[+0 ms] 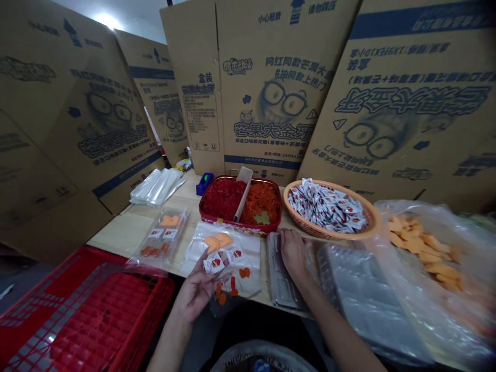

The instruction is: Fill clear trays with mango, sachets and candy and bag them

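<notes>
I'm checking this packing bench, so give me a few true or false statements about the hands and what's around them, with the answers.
1. The left hand holds a clear plastic packet with orange pieces in it. True.
2. A red tray holds red and orange pieces, with a scoop standing in it. True.
3. The right hand is holding that scoop. False: it rests on a stack of clear plastic trays.
4. A woven basket is full of small sachets. True.
5. The orange slices lie loose on the table. False: they are inside a clear plastic bag.
</notes>
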A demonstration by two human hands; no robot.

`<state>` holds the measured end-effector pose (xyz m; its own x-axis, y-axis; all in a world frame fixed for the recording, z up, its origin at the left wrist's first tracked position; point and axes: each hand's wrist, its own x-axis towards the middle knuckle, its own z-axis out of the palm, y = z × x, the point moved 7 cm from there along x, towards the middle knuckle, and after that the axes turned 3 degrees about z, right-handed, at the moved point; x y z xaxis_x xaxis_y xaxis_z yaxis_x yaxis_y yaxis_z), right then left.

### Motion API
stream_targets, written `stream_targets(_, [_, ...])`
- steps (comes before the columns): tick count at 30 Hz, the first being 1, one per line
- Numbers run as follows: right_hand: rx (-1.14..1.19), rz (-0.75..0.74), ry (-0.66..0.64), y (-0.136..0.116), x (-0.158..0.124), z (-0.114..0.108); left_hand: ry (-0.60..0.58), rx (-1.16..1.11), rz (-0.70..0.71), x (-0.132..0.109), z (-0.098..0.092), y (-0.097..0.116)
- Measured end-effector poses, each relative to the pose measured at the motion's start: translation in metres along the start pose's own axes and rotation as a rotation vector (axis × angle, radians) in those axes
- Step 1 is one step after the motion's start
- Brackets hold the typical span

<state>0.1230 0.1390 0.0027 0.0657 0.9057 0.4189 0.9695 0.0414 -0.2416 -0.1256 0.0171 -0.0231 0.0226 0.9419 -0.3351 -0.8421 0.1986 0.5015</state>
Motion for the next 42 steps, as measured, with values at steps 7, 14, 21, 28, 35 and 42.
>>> stream_targets(7, [-0.022,0.071,0.088,0.006,0.001,-0.016,-0.062,0.021,-0.009,0.002,0.005,-0.007])
stream_targets(14, [0.238,0.028,0.053,-0.019,0.022,-0.066,-0.136,0.039,-0.044,0.005,0.013,-0.018])
stream_targets(21, [0.123,-0.152,-0.171,-0.129,0.024,-0.051,-0.112,-0.008,-0.085,0.014,0.023,-0.046])
stream_targets(28, [0.067,-0.245,-0.207,-0.162,0.016,-0.015,-0.146,0.08,-0.001,0.01,0.039,-0.054])
stream_targets(35, [0.412,0.021,-0.318,-0.102,0.017,-0.031,-0.059,0.118,-0.032,0.013,0.027,-0.044])
stream_targets(42, [1.623,0.61,-1.105,-0.06,-0.048,-0.008,-0.205,0.258,-0.045,0.014,0.065,-0.036])
